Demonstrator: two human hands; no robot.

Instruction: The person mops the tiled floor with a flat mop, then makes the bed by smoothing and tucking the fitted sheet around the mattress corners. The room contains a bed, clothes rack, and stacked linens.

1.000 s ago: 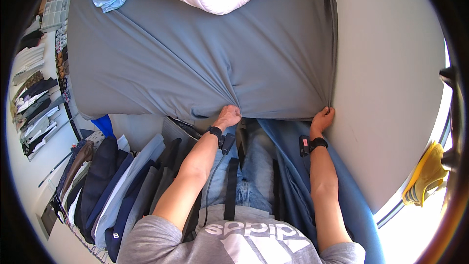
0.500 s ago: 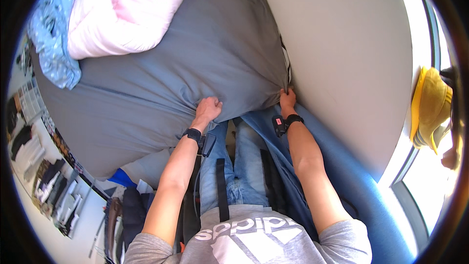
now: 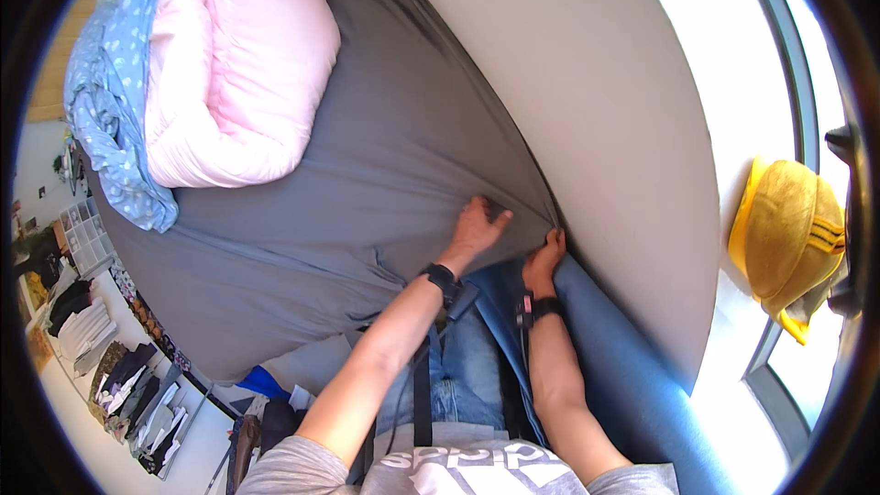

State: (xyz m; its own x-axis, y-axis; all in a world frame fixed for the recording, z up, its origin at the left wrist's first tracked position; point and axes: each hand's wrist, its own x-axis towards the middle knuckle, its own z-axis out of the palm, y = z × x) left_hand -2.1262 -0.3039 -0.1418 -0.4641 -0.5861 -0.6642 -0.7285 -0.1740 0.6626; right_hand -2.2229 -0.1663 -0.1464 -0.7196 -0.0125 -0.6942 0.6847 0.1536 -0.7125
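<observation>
A grey fitted sheet (image 3: pixel 367 165) covers the mattress and runs in taut folds toward its near right corner. At that corner, against the pale wall, my right hand (image 3: pixel 545 261) pinches the sheet's edge. My left hand (image 3: pixel 477 227) lies on the sheet just left of it, thumb and fingers apart and not gripping. Each wrist carries a black band with a small device.
A folded pink quilt (image 3: pixel 247 64) and a blue dotted cloth (image 3: pixel 119 101) lie on the bed's far left. The pale wall (image 3: pixel 587 110) borders the right side. A blue padded bed frame (image 3: pixel 614 339) runs below it. A yellow cap (image 3: pixel 788 229) sits by the window.
My left hand has let go of the bunched sheet and moved right, near the corner. My right hand keeps its hold on the sheet's edge. The view has shifted.
</observation>
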